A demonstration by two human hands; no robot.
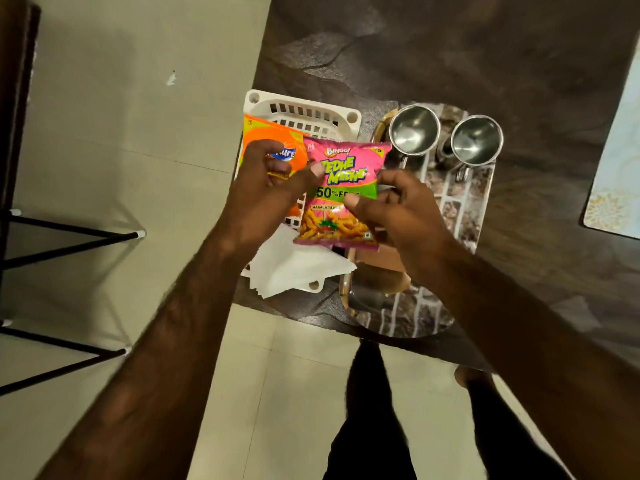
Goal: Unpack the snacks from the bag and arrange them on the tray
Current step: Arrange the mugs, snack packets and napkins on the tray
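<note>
A pink and green snack packet is held above the table's near edge, with my right hand gripping its right side between thumb and fingers. My left hand is curled around an orange snack packet with a blue logo, and its thumb presses on the pink packet's left edge. The orange packet lies over a white slotted plastic tray. A brown paper bag sits below the pink packet, partly hidden by my right hand.
A stone-patterned serving tray on the right carries two steel cups. White paper napkins lie at the white tray's near end. The dark table ends near my legs. A black-legged stool stands on the left.
</note>
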